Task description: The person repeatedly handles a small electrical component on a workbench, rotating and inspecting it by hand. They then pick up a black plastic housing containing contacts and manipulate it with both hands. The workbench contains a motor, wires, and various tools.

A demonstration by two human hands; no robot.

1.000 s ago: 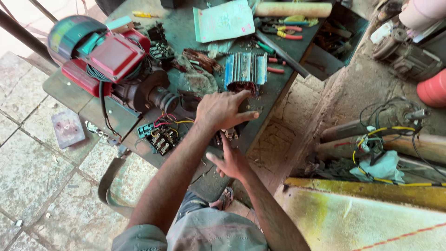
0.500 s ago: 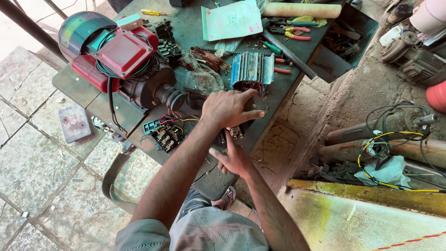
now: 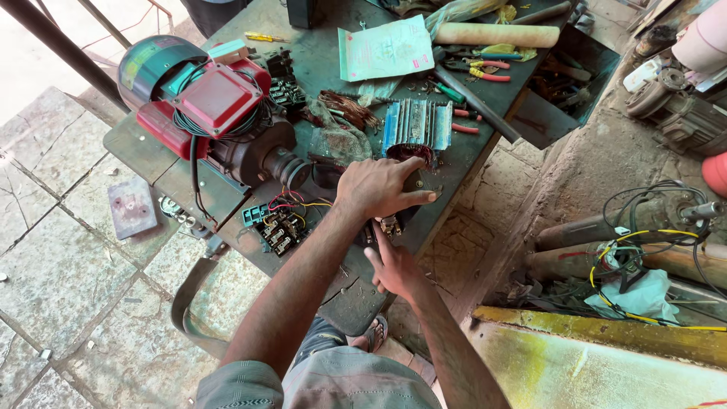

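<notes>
Two hands: left hand (image 3: 382, 185) and right hand (image 3: 394, 266) at the workbench (image 3: 182, 178) edge.

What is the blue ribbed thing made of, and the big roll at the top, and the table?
The blue ribbed thing looks like cast metal painted blue: stiff fins, with reddish copper-like wire coils at its open end. The roll looks like pale wood or card, matte and smooth; hard to tell which. The table looks like dark sheet metal, dull and scuffed. The left hand rests near the ribbed thing.
</notes>
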